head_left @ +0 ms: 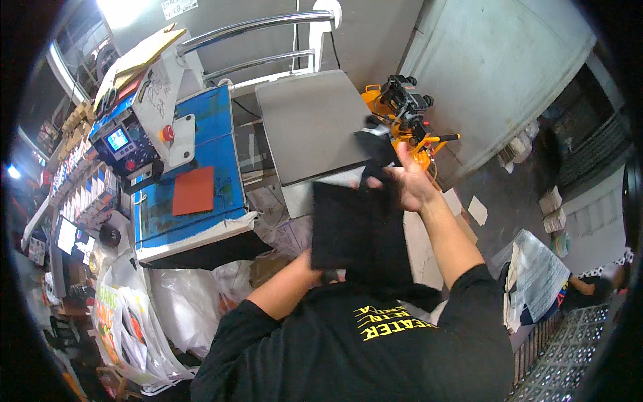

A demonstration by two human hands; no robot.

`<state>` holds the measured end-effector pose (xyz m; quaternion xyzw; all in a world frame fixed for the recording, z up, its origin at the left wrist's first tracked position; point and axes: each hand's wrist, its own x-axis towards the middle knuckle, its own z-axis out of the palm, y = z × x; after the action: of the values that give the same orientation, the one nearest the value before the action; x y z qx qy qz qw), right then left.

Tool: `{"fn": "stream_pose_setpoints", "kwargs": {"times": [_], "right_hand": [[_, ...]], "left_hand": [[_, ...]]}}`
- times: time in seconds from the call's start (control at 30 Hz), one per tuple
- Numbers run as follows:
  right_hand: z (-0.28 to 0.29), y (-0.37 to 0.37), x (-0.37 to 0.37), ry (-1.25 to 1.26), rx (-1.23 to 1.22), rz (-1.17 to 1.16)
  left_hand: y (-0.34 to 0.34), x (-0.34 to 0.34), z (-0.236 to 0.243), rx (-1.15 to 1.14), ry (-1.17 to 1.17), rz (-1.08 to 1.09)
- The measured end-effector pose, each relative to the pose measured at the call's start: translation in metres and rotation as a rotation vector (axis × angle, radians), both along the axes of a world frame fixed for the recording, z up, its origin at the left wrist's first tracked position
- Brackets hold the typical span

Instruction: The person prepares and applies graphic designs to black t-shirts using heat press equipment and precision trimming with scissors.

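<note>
A dark, folded piece of black cloth (pixel 355 231) hangs in front of my chest, blurred by motion. My right hand (pixel 415 185) is at its upper right edge, thumb raised and fingers gripping the fabric. A loose black end of it, with a pale patch, sticks up beyond that hand. My left forearm reaches in behind the cloth, which covers the left hand and its fingers. Just beyond lies the flat grey platen (pixel 311 124) of a press. To the left, a red-brown square sheet (pixel 193 191) rests on a blue-covered platen (pixel 224 161).
A press control box (pixel 124 144) with a lit screen stands at left, beneath a curved metal rail (pixel 258 25). An orange-and-black compressor-like machine (pixel 405 107) sits beyond the platen. Plastic bags (pixel 184 308) fill the lower left. A person (pixel 596 288) is at far right.
</note>
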<state>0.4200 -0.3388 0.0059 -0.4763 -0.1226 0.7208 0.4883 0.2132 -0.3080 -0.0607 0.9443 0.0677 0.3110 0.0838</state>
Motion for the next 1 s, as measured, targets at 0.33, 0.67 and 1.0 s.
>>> {"fn": "stream_pose_setpoints", "kwargs": {"times": [0.33,0.67,1.0], "right_hand": [[0.034,-0.075,-0.06,-0.784,0.63,1.087],[0.149,-0.093,-0.014,-1.438,0.576,0.783],[0.074,-0.092,0.095,-1.759,0.395,-0.06]], "left_hand": [[0.014,-0.071,-0.008,-0.502,-0.235,0.038],[0.042,-0.125,-0.017,-1.044,0.394,-0.074],[0.055,-0.204,0.106,-0.396,-0.03,0.613]]}}
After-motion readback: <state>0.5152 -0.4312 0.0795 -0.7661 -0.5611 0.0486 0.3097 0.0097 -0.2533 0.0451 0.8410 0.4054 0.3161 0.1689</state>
